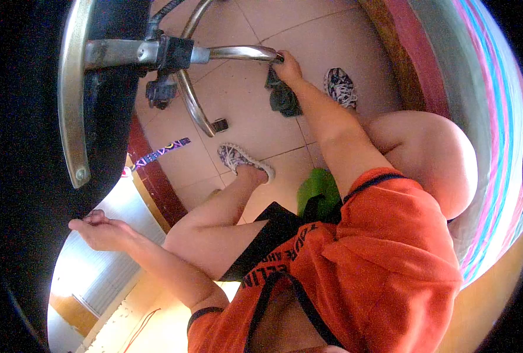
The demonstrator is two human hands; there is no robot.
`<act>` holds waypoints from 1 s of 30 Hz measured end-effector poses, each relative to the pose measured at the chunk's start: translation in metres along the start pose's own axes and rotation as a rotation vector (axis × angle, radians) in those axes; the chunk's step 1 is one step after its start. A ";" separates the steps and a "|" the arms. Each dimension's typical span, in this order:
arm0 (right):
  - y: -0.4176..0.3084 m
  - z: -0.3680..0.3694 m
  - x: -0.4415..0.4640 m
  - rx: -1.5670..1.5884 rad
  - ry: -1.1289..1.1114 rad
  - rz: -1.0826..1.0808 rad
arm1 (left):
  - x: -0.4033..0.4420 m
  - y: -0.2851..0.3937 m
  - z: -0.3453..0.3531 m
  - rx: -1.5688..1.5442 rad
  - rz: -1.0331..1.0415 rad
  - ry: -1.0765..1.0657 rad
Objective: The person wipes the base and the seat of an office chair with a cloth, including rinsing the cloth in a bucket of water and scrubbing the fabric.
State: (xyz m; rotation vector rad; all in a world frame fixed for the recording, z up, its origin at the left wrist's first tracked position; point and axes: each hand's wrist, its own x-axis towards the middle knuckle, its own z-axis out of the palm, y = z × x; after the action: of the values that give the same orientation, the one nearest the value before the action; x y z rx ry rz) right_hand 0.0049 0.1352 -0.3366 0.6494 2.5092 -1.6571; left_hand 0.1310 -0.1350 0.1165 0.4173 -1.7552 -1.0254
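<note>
My right hand (288,67) is closed at the tip of a curved metal leg (241,53) of a tipped office chair. A dark green cloth (285,99) hangs down from its fingers. On the left, my left hand (105,231) has its fingers curled together beside the edge of the black chair part (105,129); what it holds, if anything, is hidden. A curved metal armrest (70,94) runs down the black part. Black casters (160,93) sit on the chair base.
Tiled floor (238,100) lies beneath, with my patterned shoes (241,160) on it. A green object (319,191) is by my legs. A patterned strap (161,153) lies at the left. A striped cloth (490,135) covers the right side.
</note>
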 end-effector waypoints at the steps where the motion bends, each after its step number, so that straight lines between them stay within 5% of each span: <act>1: -0.001 0.000 0.004 0.028 0.030 0.034 | 0.000 -0.001 -0.002 0.006 0.022 -0.020; 9: 0.025 0.009 0.035 0.300 0.070 0.250 | -0.005 0.004 0.005 -0.039 0.002 0.008; 11: -0.007 -0.030 0.012 0.592 0.132 0.555 | -0.004 0.004 0.005 -0.030 0.002 -0.009; 15: 0.029 0.008 -0.006 0.506 0.149 0.317 | -0.002 0.002 0.005 -0.024 -0.002 0.021; 17: 0.010 0.016 -0.036 0.250 0.158 -0.005 | -0.002 0.002 0.006 -0.010 -0.002 0.037; 25: -0.009 -0.011 0.006 0.085 -0.044 0.116 | 0.003 -0.007 0.005 -0.043 0.010 0.074; 28: 0.044 0.012 0.040 0.412 -0.018 0.264 | 0.005 -0.009 0.002 -0.017 0.000 0.083; 30: 0.044 0.000 0.025 1.028 0.134 0.476 | 0.001 -0.005 0.005 -0.029 0.002 0.059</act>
State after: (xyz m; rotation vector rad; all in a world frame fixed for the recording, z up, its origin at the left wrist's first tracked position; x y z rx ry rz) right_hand -0.0008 0.1571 -0.3820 1.2967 1.1942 -2.6136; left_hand 0.1254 -0.1362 0.1126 0.4236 -1.6859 -1.0264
